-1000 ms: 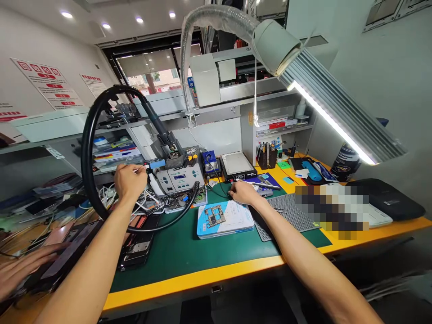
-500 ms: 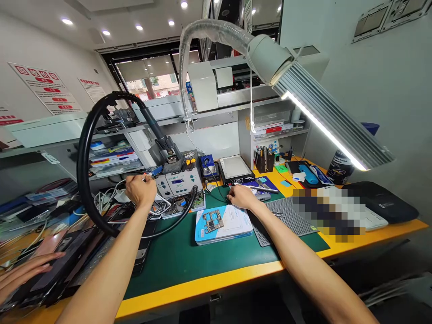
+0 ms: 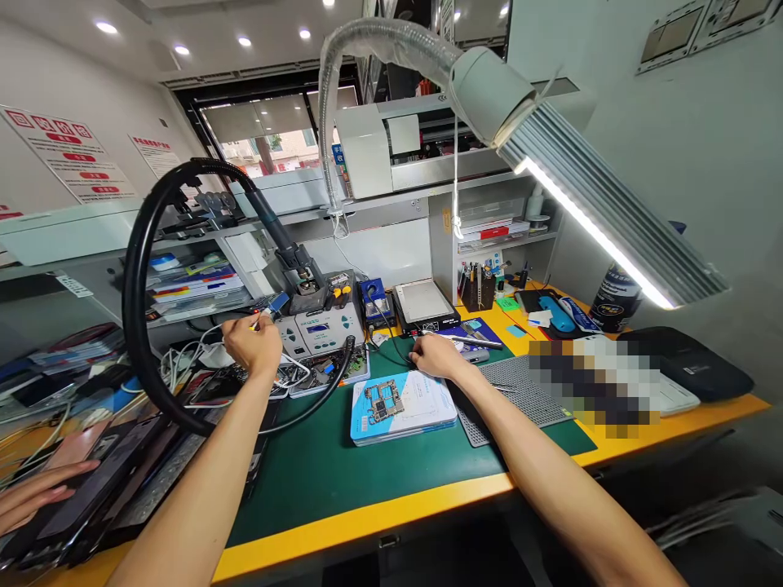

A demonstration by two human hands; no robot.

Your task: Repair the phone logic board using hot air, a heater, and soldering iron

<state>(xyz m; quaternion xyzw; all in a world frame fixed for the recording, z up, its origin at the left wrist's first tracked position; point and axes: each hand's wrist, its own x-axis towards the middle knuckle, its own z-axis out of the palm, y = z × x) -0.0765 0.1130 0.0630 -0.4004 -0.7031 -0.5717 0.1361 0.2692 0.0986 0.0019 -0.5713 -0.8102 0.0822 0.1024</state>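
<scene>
My left hand [image 3: 252, 344] is closed at the left front of the grey soldering station [image 3: 321, 328]. A slim pale piece shows at its fingertips, and a small blue object [image 3: 278, 304] sticks up just beyond them; I cannot tell whether the two are joined. My right hand [image 3: 437, 356] is curled at the back edge of a blue-and-white box [image 3: 422, 408], beside a thin black cable [image 3: 395, 336]. What its fingers hold, if anything, is hidden. A bare phone circuit board [image 3: 385, 401] lies on top of that box.
A black hose [image 3: 131, 302] loops at the left. The lit lamp [image 3: 612, 204] hangs over the right side. A perforated grey mat [image 3: 529, 399] lies under my right forearm. Another person's hand [image 3: 46, 493] rests by several phones at the lower left.
My view has shifted slightly. At my left hand, the small blue object stands a little higher and more tilted, with more of the slim piece showing. My right hand stays nearly still.
</scene>
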